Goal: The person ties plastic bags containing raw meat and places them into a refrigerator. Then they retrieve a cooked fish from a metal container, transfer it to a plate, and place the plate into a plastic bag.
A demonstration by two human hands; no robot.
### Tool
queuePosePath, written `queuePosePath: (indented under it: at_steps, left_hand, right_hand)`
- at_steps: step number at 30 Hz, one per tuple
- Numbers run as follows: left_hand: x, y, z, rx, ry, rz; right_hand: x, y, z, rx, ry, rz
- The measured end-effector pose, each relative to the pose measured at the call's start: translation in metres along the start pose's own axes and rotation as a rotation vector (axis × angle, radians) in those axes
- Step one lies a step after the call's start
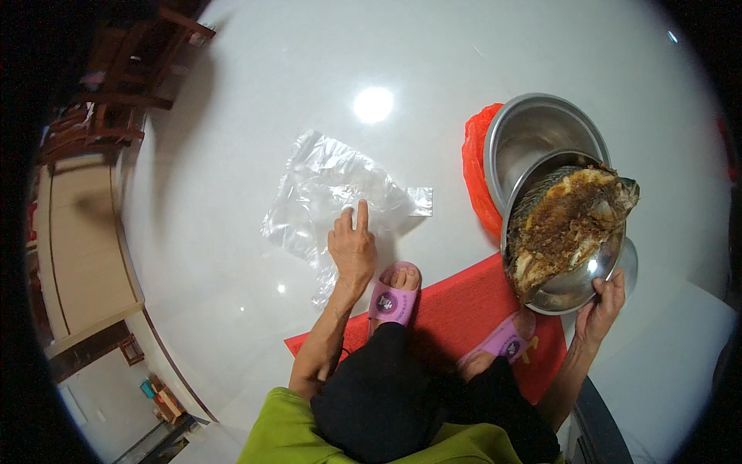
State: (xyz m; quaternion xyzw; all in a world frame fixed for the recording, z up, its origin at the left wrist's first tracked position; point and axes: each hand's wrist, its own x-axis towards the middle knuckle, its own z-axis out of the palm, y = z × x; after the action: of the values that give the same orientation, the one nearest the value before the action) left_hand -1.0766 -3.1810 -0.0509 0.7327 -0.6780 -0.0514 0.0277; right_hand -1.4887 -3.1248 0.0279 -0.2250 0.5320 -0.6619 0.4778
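Observation:
In the head view, my right hand (604, 307) grips the near rim of a steel plate (585, 293), thumb on top. A whole cooked fish (565, 226), browned and crusted, lies on the plate, its head over the right rim. The plate overlaps a steel basin (548, 127) behind it. My left hand (352, 246) reaches over a crumpled clear plastic bag (333, 185) spread on the floor. Its index finger is stretched out and the other fingers are bent. Whether the fingertips touch the bag is hard to tell.
A red plastic bag (482, 174) shows at the basin's left side. Under my feet in pink slippers (396, 296) lies a red mat (458, 310). Pale glossy floor (278, 75) spreads around. Dark wooden furniture (124, 87) stands at the upper left. A round metal object (629, 264) shows partly behind the plate.

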Motion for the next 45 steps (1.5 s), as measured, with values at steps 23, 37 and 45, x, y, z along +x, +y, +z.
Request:
queuePosePath:
  at_steps: [23,37,45]
  left_hand:
    - [0.066,0.072,-0.091,-0.871,0.005,-0.162]
    - [-0.076,0.153,-0.042,-1.971,-0.762,-0.626]
    - [-0.111,0.19,-0.034,-1.734,-0.915,-0.562]
  right_hand:
    - [0.025,0.008,0.005,0.076,-0.121,-0.067]
    - [0.037,0.029,-0.006,0.131,-0.336,-0.077]
    - [0.06,0.016,-0.014,0.155,-0.511,0.055]
